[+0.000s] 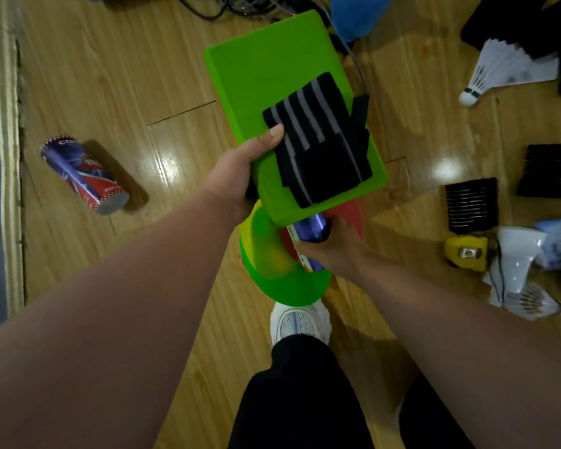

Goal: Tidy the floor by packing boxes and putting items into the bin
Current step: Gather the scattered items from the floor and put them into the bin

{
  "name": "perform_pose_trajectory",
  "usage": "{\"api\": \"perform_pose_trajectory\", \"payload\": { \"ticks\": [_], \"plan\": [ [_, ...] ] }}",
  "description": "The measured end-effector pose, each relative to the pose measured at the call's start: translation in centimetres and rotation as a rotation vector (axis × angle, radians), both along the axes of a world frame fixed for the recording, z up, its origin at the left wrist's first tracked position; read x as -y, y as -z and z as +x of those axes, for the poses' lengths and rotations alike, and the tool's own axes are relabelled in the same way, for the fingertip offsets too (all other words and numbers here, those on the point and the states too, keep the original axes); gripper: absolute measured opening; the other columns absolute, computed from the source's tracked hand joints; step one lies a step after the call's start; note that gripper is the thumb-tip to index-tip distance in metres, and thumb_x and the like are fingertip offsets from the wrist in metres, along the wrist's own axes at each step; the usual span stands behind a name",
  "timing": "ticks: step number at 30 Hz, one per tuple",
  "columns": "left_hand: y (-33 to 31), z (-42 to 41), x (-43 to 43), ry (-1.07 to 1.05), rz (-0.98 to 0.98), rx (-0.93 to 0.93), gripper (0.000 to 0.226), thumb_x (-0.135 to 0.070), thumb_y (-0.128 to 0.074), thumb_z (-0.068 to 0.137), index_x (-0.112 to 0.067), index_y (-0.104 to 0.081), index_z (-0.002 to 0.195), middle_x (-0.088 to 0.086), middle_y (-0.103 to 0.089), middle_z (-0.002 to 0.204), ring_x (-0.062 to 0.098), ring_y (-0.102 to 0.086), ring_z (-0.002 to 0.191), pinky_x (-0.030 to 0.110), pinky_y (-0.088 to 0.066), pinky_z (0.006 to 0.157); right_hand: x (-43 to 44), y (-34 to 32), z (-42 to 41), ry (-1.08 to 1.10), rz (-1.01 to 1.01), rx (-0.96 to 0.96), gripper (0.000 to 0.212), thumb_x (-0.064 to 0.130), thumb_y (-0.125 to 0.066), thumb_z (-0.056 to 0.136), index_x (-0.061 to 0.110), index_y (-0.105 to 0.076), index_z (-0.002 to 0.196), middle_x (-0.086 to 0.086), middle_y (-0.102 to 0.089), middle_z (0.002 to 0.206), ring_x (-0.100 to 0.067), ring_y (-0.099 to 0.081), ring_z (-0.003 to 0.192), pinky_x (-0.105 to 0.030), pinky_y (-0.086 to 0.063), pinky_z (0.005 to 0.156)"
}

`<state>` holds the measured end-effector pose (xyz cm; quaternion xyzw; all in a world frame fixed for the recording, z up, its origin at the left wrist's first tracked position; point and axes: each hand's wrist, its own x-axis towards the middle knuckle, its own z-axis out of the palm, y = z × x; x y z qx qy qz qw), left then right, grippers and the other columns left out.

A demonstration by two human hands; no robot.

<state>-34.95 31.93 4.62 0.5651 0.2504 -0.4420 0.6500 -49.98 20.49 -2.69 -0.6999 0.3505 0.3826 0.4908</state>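
Note:
A bright green box (266,82) is held above the wooden floor with black-and-grey striped socks (318,137) lying on its top. My left hand (240,170) grips the box's near-left edge, thumb pressing the socks. My right hand (334,247) is shut on a purple tube (311,226) just under the box's near end, together with flat coloured discs: a green one (285,286), and a red one (352,215). A printed purple-and-red cylinder can (81,176) lies on its side on the floor at the left.
Shuttlecocks (496,72) lie at the upper right, with black ribbed pieces (472,205), a yellow tape measure (465,254) and a white hairdryer-like item (518,254) at the right. Cables (227,4) and a blue object (357,14) sit at the top. My white shoe (300,322) stands below.

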Motion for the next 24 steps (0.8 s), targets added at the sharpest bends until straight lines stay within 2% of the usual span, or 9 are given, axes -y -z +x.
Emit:
{"api": "perform_pose_trajectory", "payload": {
  "ticks": [4, 6, 7, 9, 11, 15, 19, 21, 24],
  "plan": [
    [-1.9, 0.1, 0.4, -0.049, -0.028, 0.005, 0.048, -0.03, -0.068, 0.078, -0.013, -0.063, 0.123, 0.009, -0.071, 0.117, 0.026, -0.067, 0.109, 0.04, -0.056, 0.089, 2.8, -2.2, -1.7, 0.178, 0.032, 0.088, 0.044, 0.042, -0.08, 0.073, 0.018, -0.061, 0.104, -0.001, -0.066, 0.092, -0.014, -0.066, 0.079, -0.027, -0.049, 0.06],
    [-3.0, 0.2, 0.5, -0.076, -0.05, 0.012, 0.044, -0.03, -0.066, 0.081, -0.015, -0.062, 0.122, 0.007, -0.071, 0.117, 0.025, -0.067, 0.109, 0.037, -0.057, 0.084, 4.7, -3.6, -2.8, 0.304, 0.086, 0.094, 0.03, 0.044, -0.079, 0.073, 0.034, -0.062, 0.095, 0.01, -0.07, 0.091, -0.003, -0.068, 0.075, -0.021, -0.052, 0.061],
    [-3.5, 0.4, 0.4, -0.091, -0.054, 0.016, 0.042, -0.031, -0.065, 0.083, -0.016, -0.062, 0.122, 0.007, -0.071, 0.118, 0.024, -0.067, 0.109, 0.036, -0.058, 0.082, 5.6, -4.2, -3.1, 0.358, 0.097, 0.081, 0.03, 0.047, -0.078, 0.072, 0.035, -0.063, 0.096, 0.011, -0.071, 0.094, -0.003, -0.069, 0.079, -0.024, -0.055, 0.067],
    [-4.2, 0.7, 0.3, -0.131, -0.04, 0.023, 0.036, -0.03, -0.065, 0.087, -0.017, -0.063, 0.12, 0.005, -0.071, 0.117, 0.023, -0.067, 0.109, 0.034, -0.058, 0.08, 7.1, -4.6, -3.5, 0.449, 0.119, 0.045, 0.042, 0.05, -0.078, 0.07, 0.03, -0.067, 0.104, 0.007, -0.073, 0.102, -0.011, -0.071, 0.089, -0.036, -0.057, 0.082],
    [-4.4, 1.3, 0.1, -0.16, -0.025, 0.032, 0.032, -0.029, -0.062, 0.09, -0.017, -0.064, 0.12, 0.005, -0.071, 0.116, 0.022, -0.067, 0.109, 0.034, -0.058, 0.08, 7.9, -4.5, -3.3, 0.52, 0.167, -0.005, 0.056, 0.05, -0.08, 0.068, 0.022, -0.067, 0.116, 0.002, -0.073, 0.108, -0.017, -0.071, 0.095, -0.04, -0.056, 0.088],
    [-3.7, 1.9, 0.0, -0.168, -0.011, 0.034, 0.035, -0.028, -0.063, 0.09, -0.016, -0.063, 0.122, 0.006, -0.071, 0.118, 0.024, -0.067, 0.109, 0.038, -0.057, 0.085, 7.3, -3.0, -1.8, 0.508, 0.253, -0.026, 0.05, 0.045, -0.081, 0.071, 0.021, -0.068, 0.113, -0.003, -0.073, 0.111, -0.015, -0.072, 0.091, -0.029, -0.057, 0.078],
    [-2.1, 2.1, 0.2, -0.226, -0.046, 0.017, 0.031, -0.026, -0.064, 0.088, -0.015, -0.065, 0.117, 0.008, -0.071, 0.115, 0.026, -0.068, 0.108, 0.042, -0.057, 0.086, 5.2, -0.5, -0.4, 0.379, 0.154, -0.064, 0.09, 0.062, -0.084, 0.047, 0.016, -0.062, 0.121, -0.012, -0.055, 0.127, -0.028, -0.062, 0.108, -0.042, -0.055, 0.09],
    [-1.3, 2.1, 0.1, -0.258, -0.073, 0.007, 0.03, -0.026, -0.066, 0.086, -0.014, -0.067, 0.113, 0.01, -0.072, 0.114, 0.028, -0.068, 0.107, 0.045, -0.057, 0.086, 4.5, 0.5, -0.2, 0.285, 0.064, -0.069, 0.101, 0.069, -0.082, 0.042, 0.016, -0.057, 0.124, -0.006, -0.042, 0.128, -0.025, -0.054, 0.11, -0.039, -0.054, 0.085],
    [-0.3, 2.0, -0.4, -0.263, -0.073, 0.003, 0.028, -0.025, -0.066, 0.085, -0.015, -0.067, 0.111, 0.01, -0.072, 0.114, 0.028, -0.068, 0.107, 0.047, -0.056, 0.088, 3.9, 1.2, 0.1, 0.17, -0.045, -0.053, 0.114, 0.079, -0.076, 0.032, 0.02, -0.049, 0.126, 0.0, -0.031, 0.12, -0.018, -0.039, 0.107, -0.035, -0.044, 0.083]
  ]
}}
